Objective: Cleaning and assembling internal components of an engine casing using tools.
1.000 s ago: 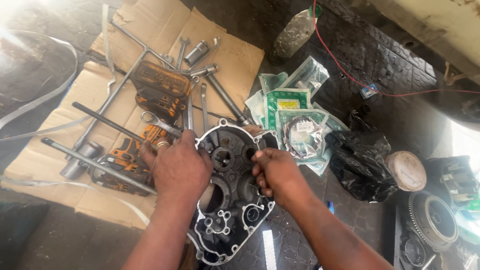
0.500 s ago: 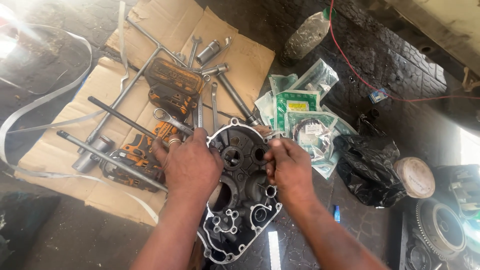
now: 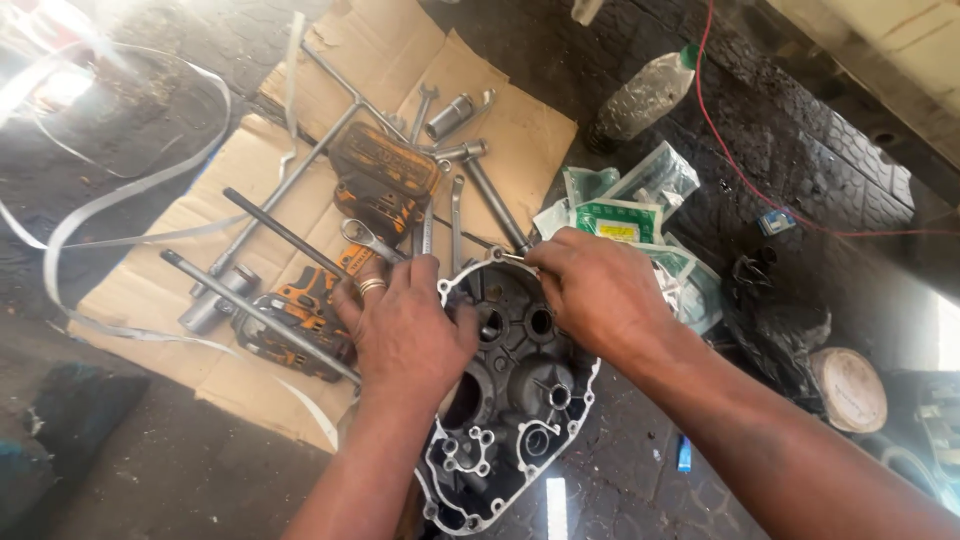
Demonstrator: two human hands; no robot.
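Left hand (image 3: 405, 325) flat on engine cover (image 3: 510, 400) (fingers spread), right hand (image 3: 595, 290) gripping its upper rim, cardboard (image 3: 150, 300) alongside

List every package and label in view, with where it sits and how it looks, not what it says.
Clear plastic packets: piled right of the cardboard, beyond the right hand; flat pouches with green and white cards, one with a yellow patch.
Plastic bottle: lying near the top, greyish with a green cap; no label can be made out.
Small blue packet: on the dark ground further right, beside the red wire.
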